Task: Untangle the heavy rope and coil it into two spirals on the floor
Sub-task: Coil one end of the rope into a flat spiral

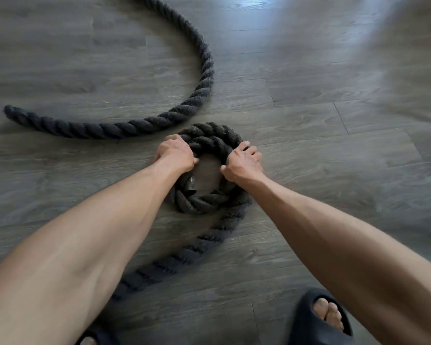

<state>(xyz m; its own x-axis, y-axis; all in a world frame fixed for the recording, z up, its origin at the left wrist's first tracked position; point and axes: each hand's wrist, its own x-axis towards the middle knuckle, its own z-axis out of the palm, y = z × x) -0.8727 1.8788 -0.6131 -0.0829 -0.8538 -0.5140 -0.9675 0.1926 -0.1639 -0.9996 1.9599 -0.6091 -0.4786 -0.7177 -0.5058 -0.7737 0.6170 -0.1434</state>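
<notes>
The rope [204, 78] is very dark, a charcoal that goes to black. Along its whole length it shows a regular pattern of slanted, twisted strands, with a little lighter grey fuzz on the ridges. In the coil [209, 134] near the middle the same colour looks deeper, almost pure black. The floor [334, 145] is grey with a wood-grain pattern, laid in long planks divided by thin dark lines. On the far right it carries a pale bluish-white shine. The sandal [306, 317] at the near right is plain matte black.
</notes>
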